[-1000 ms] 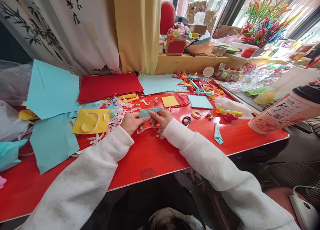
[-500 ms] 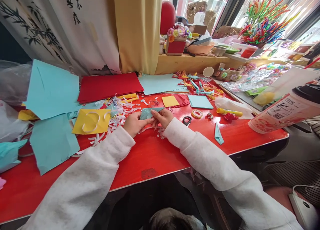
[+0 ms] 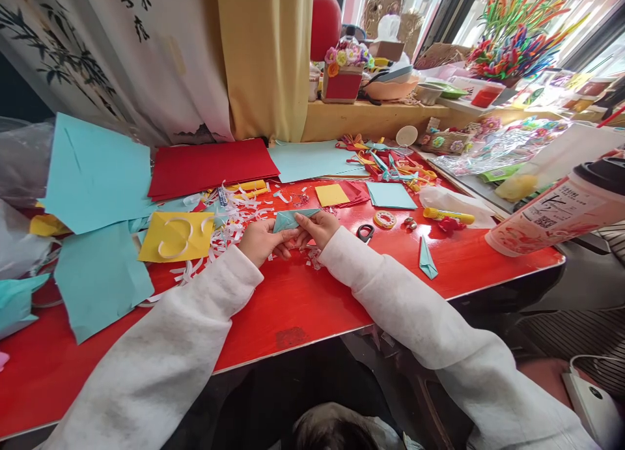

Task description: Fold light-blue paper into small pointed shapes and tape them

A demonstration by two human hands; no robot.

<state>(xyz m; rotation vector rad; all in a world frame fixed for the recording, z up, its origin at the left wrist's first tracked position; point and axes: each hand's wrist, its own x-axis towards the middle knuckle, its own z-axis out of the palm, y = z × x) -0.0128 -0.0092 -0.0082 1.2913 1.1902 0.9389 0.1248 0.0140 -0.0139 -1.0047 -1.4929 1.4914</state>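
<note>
A small folded light blue paper (image 3: 287, 221) is held between my two hands above the red table (image 3: 293, 307). My left hand (image 3: 262, 241) grips its left and lower side, fingers closed. From the right, my right hand (image 3: 318, 228) pinches it between thumb and fingers. White paper shreds (image 3: 237, 219) lie beside my left hand. A yellow paper square (image 3: 332, 195) and a stack of light blue squares (image 3: 390, 196) are behind my right hand. Another folded blue piece (image 3: 428, 260) rests farther right.
Scissors with black handles (image 3: 365, 232), a tape roll (image 3: 385, 219) and a yellow tube (image 3: 448, 215) lie to the right. A large cup (image 3: 551, 209) stands tilted in view at the right edge. Red sheets (image 3: 215, 167) and big blue sheets (image 3: 102, 176) are at the back and left.
The view has shifted slightly. Both hands stay at nearly the same place on the folded blue paper, with the left fingers now a little farther under it.
</note>
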